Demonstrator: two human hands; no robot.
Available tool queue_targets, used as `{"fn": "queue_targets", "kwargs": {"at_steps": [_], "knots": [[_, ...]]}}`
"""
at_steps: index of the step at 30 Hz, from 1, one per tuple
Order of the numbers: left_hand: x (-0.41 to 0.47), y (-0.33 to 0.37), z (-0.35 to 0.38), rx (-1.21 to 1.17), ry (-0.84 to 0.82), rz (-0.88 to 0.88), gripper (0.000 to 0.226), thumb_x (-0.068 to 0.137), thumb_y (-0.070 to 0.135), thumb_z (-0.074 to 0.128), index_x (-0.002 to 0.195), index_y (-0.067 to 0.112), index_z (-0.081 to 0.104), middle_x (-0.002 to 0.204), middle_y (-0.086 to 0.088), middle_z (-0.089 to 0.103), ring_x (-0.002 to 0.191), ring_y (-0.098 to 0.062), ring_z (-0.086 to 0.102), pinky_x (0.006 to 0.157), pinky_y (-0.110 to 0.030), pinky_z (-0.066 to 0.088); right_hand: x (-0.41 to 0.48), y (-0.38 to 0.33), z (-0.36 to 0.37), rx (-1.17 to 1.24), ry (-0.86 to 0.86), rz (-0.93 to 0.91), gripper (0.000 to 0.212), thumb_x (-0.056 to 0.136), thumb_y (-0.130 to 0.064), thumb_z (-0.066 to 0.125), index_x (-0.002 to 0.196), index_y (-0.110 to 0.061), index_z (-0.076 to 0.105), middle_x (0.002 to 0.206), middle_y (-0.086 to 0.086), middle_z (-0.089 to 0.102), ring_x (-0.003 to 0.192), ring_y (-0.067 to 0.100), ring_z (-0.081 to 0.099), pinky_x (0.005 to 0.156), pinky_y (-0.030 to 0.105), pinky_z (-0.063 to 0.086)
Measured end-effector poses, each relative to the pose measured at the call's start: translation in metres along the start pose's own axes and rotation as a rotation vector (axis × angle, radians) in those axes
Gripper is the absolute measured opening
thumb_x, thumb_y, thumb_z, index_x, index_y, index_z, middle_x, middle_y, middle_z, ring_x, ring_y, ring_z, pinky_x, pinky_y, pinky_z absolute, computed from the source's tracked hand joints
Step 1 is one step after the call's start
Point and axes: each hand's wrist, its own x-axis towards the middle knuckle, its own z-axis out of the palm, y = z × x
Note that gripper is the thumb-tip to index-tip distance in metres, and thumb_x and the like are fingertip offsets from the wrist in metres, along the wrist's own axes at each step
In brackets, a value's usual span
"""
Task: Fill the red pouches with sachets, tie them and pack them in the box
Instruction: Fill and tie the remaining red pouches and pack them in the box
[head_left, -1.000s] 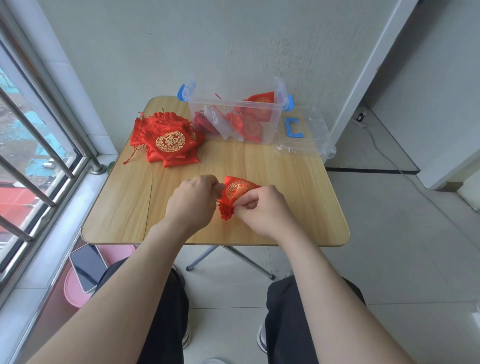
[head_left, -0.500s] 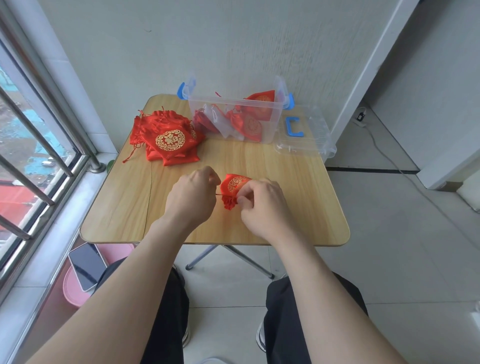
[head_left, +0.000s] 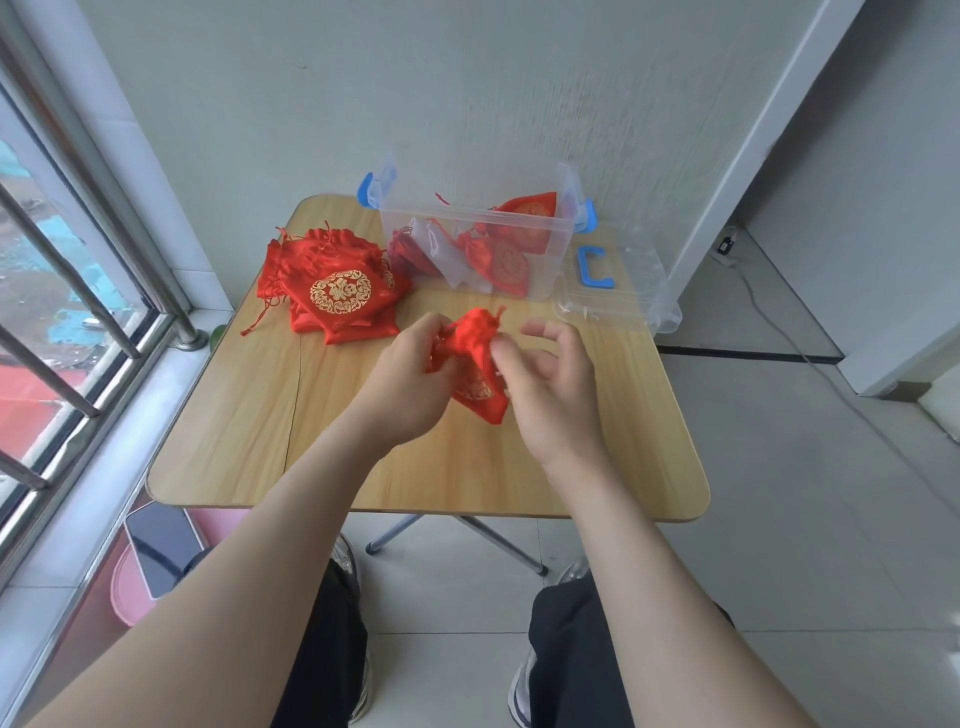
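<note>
Gripping the red pouch (head_left: 475, 364) by its gathered neck, your left hand (head_left: 410, 382) holds it over the table's (head_left: 249, 415) middle; your right hand (head_left: 553, 387), fingers loosely spread, sits just at its three o'clock.

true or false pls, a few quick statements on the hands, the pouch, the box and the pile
1. The left hand grips the red pouch at its gathered neck. True.
2. The clear box is shut with its lid on. False: it is open, and the lid lies on the table to its right.
3. A pile of red pouches lies left of the box. True.
4. The box is empty. False: packed pouches and clear sachets show through its wall.
</note>
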Motion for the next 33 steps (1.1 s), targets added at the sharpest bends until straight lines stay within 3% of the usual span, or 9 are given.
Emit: {"fn": "queue_targets", "kwargs": {"at_steps": [3, 6, 9, 12, 16, 20, 23, 28, 33], "knots": [[0.008, 0.003, -0.005, -0.185, 0.015, -0.006, 0.011, 0.102, 0.016, 0.064, 0.094, 0.023, 0.062, 0.086, -0.004, 0.072, 0.080, -0.025, 0.074, 0.076, -0.049, 0.062, 0.006, 0.000, 0.005, -0.205, -0.005, -0.133, 0.035, 0.093, -0.047, 0.078, 0.121, -0.028, 0.067, 0.088, -0.009, 0.078, 0.083, 0.004, 0.074, 0.074, 0.027, 0.058], [0.019, 0.000, -0.008, -0.256, 0.094, -0.057, 0.004, 0.100, 0.019, 0.069, 0.101, 0.022, 0.066, 0.087, 0.000, 0.074, 0.074, -0.015, 0.070, 0.069, -0.038, 0.055, 0.014, -0.001, 0.013, -0.226, -0.063, -0.234, 0.031, 0.099, -0.053, 0.068, 0.110, -0.024, 0.073, 0.086, -0.007, 0.079, 0.080, 0.008, 0.074, 0.072, 0.032, 0.058], [0.029, -0.008, -0.010, -0.203, 0.169, -0.080, 0.016, 0.094, 0.033, 0.074, 0.102, 0.022, 0.067, 0.089, 0.005, 0.076, 0.077, -0.016, 0.072, 0.075, -0.038, 0.060, 0.030, 0.005, 0.022, -0.280, -0.047, -0.362, 0.014, 0.102, -0.033, 0.069, 0.099, -0.019, 0.072, 0.078, -0.006, 0.076, 0.065, 0.013, 0.069, 0.061, 0.034, 0.054], [0.036, -0.011, -0.007, 0.053, 0.283, -0.018, 0.017, 0.104, 0.033, 0.063, 0.109, 0.016, 0.065, 0.096, 0.006, 0.071, 0.087, -0.009, 0.065, 0.079, -0.017, 0.048, 0.052, 0.011, 0.029, -0.316, 0.117, -0.374, 0.012, 0.100, -0.017, 0.065, 0.089, -0.018, 0.068, 0.073, -0.006, 0.074, 0.062, 0.018, 0.067, 0.062, 0.043, 0.055], [0.048, -0.020, -0.005, 0.358, 0.399, 0.012, 0.022, 0.100, 0.016, 0.054, 0.120, 0.011, 0.062, 0.122, -0.010, 0.057, 0.110, -0.034, 0.050, 0.097, -0.042, 0.040, 0.075, 0.000, 0.032, -0.210, 0.253, -0.318, 0.018, 0.102, -0.017, 0.062, 0.086, -0.012, 0.067, 0.071, 0.000, 0.075, 0.056, 0.019, 0.073, 0.061, 0.049, 0.060], [0.056, -0.021, -0.006, 0.558, 0.396, -0.116, 0.040, 0.089, 0.010, 0.057, 0.128, 0.015, 0.058, 0.148, -0.009, 0.041, 0.125, -0.042, 0.040, 0.099, -0.053, 0.037, 0.099, -0.023, 0.040, -0.102, 0.323, -0.387, 0.024, 0.104, -0.021, 0.062, 0.082, -0.028, 0.067, 0.070, -0.004, 0.076, 0.064, 0.011, 0.078, 0.065, 0.053, 0.064], [0.059, -0.025, -0.003, 0.698, 0.269, -0.237, 0.058, 0.089, 0.015, 0.061, 0.145, 0.021, 0.046, 0.168, -0.006, 0.020, 0.135, -0.051, 0.031, 0.104, -0.057, 0.035, 0.127, -0.042, 0.046, -0.053, 0.391, -0.449, 0.028, 0.102, -0.019, 0.060, 0.077, -0.009, 0.066, 0.065, -0.004, 0.074, 0.065, 0.010, 0.078, 0.067, 0.053, 0.065], [0.065, -0.030, -0.003, 0.788, 0.171, -0.365, 0.069, 0.094, 0.014, 0.055, 0.157, 0.028, 0.033, 0.173, 0.000, 0.002, 0.146, -0.063, 0.011, 0.115, -0.070, 0.020, 0.168, -0.076, 0.055, -0.067, 0.493, -0.542, 0.027, 0.095, -0.020, 0.058, 0.070, -0.025, 0.066, 0.063, -0.007, 0.074, 0.062, 0.012, 0.077, 0.072, 0.050, 0.064], [0.068, -0.030, 0.000, 0.780, 0.124, -0.399, 0.043, 0.092, 0.008, 0.053, 0.135, 0.014, 0.054, 0.165, -0.009, 0.016, 0.151, -0.067, -0.002, 0.119, -0.077, 0.010, 0.204, -0.080, 0.063, -0.389, 0.442, -0.445, 0.023, 0.094, -0.018, 0.056, 0.080, -0.012, 0.073, 0.076, -0.001, 0.075, 0.080, 0.029, 0.070, 0.075, 0.036, 0.048]]}}
